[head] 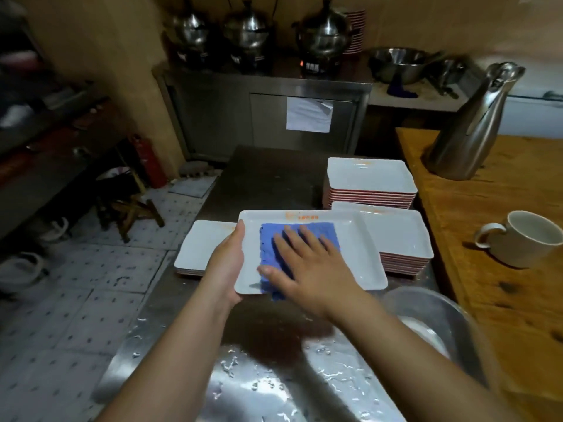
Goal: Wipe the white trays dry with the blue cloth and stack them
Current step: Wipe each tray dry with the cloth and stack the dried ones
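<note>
Head view: blue cloth [292, 239] half-hidden under right hand [307, 269]

The counter [268, 175] has bare steel at its far left part. Tray stacks [370, 178] stand along its right edge, and a metal basin [441, 324] blocks the near right corner.

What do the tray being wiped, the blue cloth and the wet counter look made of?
Held tray: glossy white, melamine or glazed ceramic; the look leaves it open. Blue cloth: soft napped fabric, probably microfibre, with a fuzzy matte surface. Counter: stainless steel, grey and reflective, with beaded water.
</note>
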